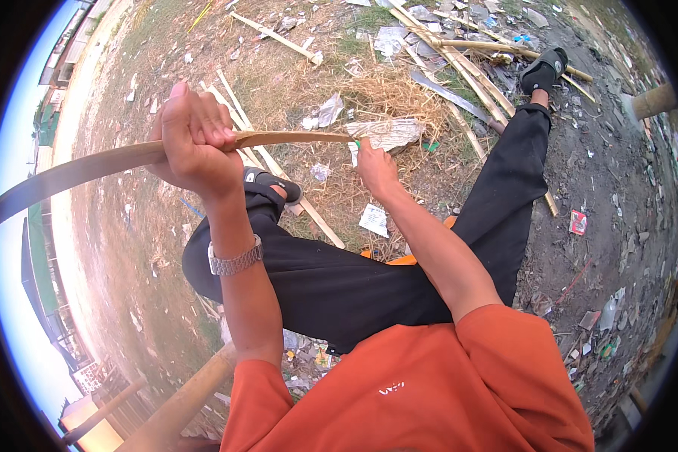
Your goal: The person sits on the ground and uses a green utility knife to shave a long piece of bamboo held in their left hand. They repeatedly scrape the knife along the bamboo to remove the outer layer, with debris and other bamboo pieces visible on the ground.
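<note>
A long, flat bamboo strip (297,138) runs across in front of me, bending off to the left edge of the picture. My left hand (196,139) is wrapped in a fist around its middle. At the strip's narrow right end, my right hand (377,169) is closed, its fingertips on the tip; a bit of green shows there, too small to name. Just beyond the right hand lies a pale, weathered block of wood (392,134) on straw. A machete (459,100) with a curved blade rests on the ground farther right.
My legs in black trousers (339,282) are spread around the work spot. Several split bamboo lengths (474,75) lie at the far right, with more slats (275,36) at the far left. Litter and dry straw cover the dirt. A thick bamboo pole (192,392) stands at lower left.
</note>
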Tool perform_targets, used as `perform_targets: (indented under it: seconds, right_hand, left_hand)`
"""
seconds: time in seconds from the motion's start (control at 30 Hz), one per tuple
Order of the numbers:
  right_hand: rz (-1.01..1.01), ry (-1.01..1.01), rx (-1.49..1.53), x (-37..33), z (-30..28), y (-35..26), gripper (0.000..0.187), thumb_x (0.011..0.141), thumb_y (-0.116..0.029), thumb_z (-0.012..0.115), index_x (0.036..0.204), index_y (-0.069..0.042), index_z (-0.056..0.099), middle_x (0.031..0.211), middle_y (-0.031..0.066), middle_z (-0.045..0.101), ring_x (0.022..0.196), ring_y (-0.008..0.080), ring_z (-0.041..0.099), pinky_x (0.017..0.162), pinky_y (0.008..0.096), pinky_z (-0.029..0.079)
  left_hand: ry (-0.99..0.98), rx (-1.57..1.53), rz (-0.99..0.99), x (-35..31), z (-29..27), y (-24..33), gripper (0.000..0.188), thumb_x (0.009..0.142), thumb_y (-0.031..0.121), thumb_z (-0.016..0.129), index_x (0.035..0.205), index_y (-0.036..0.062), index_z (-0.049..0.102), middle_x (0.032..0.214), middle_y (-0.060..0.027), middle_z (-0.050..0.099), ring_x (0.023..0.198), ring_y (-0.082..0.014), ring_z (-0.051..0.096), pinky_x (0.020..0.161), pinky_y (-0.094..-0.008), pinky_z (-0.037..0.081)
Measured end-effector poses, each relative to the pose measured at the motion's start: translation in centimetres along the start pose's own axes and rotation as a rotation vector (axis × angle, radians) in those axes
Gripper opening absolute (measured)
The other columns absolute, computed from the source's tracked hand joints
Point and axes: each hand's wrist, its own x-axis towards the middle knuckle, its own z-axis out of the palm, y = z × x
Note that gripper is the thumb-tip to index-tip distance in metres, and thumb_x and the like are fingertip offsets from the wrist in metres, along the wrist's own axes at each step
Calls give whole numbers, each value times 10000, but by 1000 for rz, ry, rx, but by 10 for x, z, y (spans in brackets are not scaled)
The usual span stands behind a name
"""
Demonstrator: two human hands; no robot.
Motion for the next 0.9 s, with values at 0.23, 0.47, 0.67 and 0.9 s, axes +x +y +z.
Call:
perform_targets:
  seconds: [0.23,0.47,0.67,0.9]
  right_hand:
    - [170,-538,895,30,6,36,209,936,-248,422,956,-45,468,599,98,504,479,224,510,431,380,409]
    - [2,-167,419,17,10,17,284,966,-303,374,988,-44,487,670,161,559,565,301,571,503,426,452]
    - [-28,-41,36,2,-3,4,236,941,-185,406,1026,19,488,870,305,624,859,446,629,741,508,512]
    - [-83,-77,-138,28,6,31,189,908,-109,410,1032,4,498,912,293,636,898,435,633,739,501,524]
  left_hand:
    - [21,51,-5,1,7,-1,414,886,81,476,523,158,292,443,25,267,376,-61,254,366,-201,234]
    - [0,73,-13,3,2,-3,416,888,115,478,522,164,287,461,28,273,395,-62,258,375,-205,230]
    - [-43,72,-100,0,7,1,418,884,128,467,516,164,273,455,22,263,406,-76,249,405,-217,236]
    - [-36,122,-39,2,17,-3,412,869,100,483,509,165,294,449,20,279,403,-79,280,410,-225,246]
